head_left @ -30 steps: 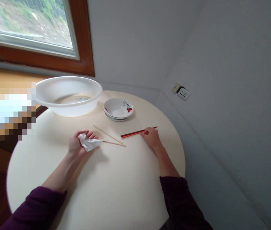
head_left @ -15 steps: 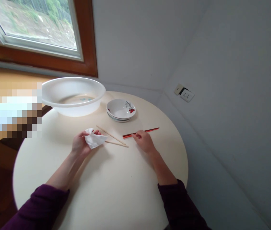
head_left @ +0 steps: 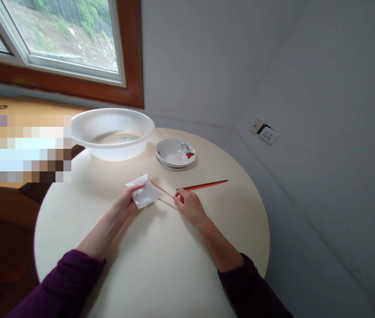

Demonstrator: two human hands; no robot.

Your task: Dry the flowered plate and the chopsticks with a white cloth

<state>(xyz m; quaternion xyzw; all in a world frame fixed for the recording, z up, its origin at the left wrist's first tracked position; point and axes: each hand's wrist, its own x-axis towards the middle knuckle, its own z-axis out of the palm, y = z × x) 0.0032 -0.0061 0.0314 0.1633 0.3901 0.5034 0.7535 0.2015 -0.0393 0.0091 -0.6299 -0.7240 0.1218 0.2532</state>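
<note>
My left hand [head_left: 128, 199] is closed on a folded white tissue [head_left: 145, 195], thumb on top. Two pale wooden chopsticks [head_left: 163, 188] lie at an angle to each other, partly hidden by the tissue. The fingertips of my right hand [head_left: 190, 204] pinch the near end of the upper wooden chopstick. Just beyond that hand lies a pair of red-and-dark chopsticks [head_left: 207, 184] on the table, side by side. Part of their left end is behind my fingers.
Behind the chopsticks stand stacked white bowls [head_left: 174, 152] with a red flower pattern. A large translucent basin [head_left: 112, 150] is at the back left of the round table [head_left: 160, 265]. A wooden desk [head_left: 41, 104] adjoins on the left; a wall socket [head_left: 269, 134] is at the right.
My right hand has moved left from the red chopsticks to the end of a wooden one. The tissue in my left hand is now spread flatter, over the wooden chopsticks. The view has shifted slightly.
</note>
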